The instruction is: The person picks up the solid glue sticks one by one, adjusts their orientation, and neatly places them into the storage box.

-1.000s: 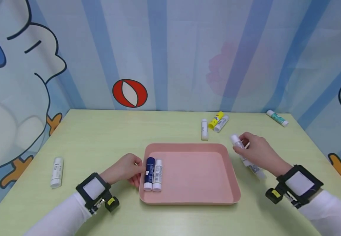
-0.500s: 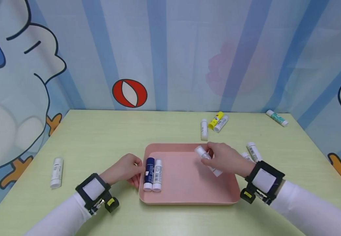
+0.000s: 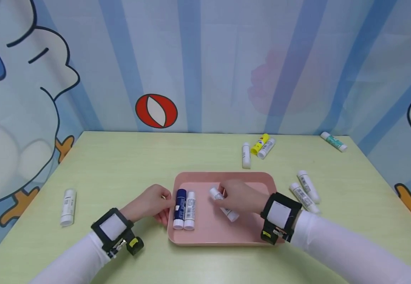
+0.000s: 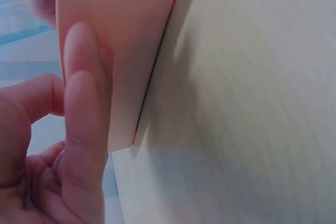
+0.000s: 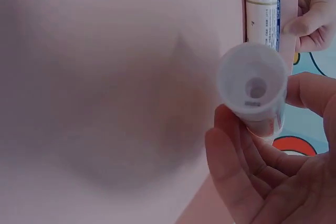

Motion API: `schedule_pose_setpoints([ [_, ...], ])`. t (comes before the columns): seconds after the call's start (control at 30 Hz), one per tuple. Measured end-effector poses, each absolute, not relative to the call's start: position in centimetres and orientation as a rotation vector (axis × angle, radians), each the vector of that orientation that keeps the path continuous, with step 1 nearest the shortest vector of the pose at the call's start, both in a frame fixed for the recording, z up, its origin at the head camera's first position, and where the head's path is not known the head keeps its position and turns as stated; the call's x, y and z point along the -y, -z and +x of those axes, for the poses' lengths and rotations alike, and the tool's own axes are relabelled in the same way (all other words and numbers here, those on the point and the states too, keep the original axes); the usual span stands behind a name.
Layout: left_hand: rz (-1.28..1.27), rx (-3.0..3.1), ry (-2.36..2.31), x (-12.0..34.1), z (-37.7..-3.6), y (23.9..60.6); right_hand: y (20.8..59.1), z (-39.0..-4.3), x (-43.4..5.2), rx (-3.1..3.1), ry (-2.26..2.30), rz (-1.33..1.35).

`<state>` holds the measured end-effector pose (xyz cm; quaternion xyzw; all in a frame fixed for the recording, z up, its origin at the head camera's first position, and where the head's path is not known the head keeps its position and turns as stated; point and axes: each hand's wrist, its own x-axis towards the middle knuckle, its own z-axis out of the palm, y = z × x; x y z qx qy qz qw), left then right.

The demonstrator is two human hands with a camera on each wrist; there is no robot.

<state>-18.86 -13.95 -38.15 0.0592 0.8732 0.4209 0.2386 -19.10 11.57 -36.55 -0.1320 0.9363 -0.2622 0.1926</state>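
Observation:
My right hand [image 3: 242, 196] holds a white glue stick [image 3: 231, 215] between thumb and fingers, tilted, over the middle of the pink tray [image 3: 226, 239]. In the right wrist view the glue stick's hollow round end [image 5: 253, 80] faces the camera. My left hand [image 3: 151, 203] pinches the tray's left rim; in the left wrist view its fingers [image 4: 84, 103] lie along the outer wall. Side by side at the left end of the tray lie a dark blue glue stick [image 3: 180, 209] and a white glue stick with printed label [image 3: 190, 211].
Two white glue sticks [image 3: 304, 198] lie right of the tray. Behind it are a yellow glue stick [image 3: 260, 144] and two white ones [image 3: 246, 156]. A green-labelled stick [image 3: 334, 142] lies at the far right, another white stick [image 3: 68, 207] at far left.
My right hand has carried the white glue stick leftward from the table at the right to over the tray's middle. The left hand stays at the rim.

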Motion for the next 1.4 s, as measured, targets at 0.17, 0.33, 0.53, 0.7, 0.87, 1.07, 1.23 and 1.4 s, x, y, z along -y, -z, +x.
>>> schedule_pose_setpoints([
  [0.17,0.156,-2.403,-1.134,13.8,-18.9,38.2,36.7,-19.3,-10.3,-2.591,0.740,-0.376],
  [0.33,0.155,-2.410,-1.115,13.8,-18.9,38.1,37.3,-19.7,-9.5,-2.580,0.751,-0.384],
  [0.53,0.166,-2.405,-1.109,13.9,-18.8,38.1,37.7,-19.8,-8.6,-2.595,0.722,-0.358],
  [0.7,0.169,-2.402,-1.113,13.9,-18.8,38.0,37.6,-19.8,-8.2,-2.583,0.709,-0.327],
  [0.87,0.166,-2.407,-1.110,13.8,-18.8,37.9,37.4,-19.7,-7.8,-2.572,0.726,-0.301],
  [1.07,0.155,-2.414,-1.109,13.7,-18.8,38.0,37.2,-19.7,-7.4,-2.566,0.750,-0.292],
  [1.23,0.150,-2.416,-1.112,13.8,-18.8,38.0,37.2,-19.7,-7.2,-2.542,0.776,-0.308],
  [1.4,0.158,-2.414,-1.120,13.8,-18.8,38.1,36.9,-19.7,-7.2,-2.529,0.777,-0.342],
])
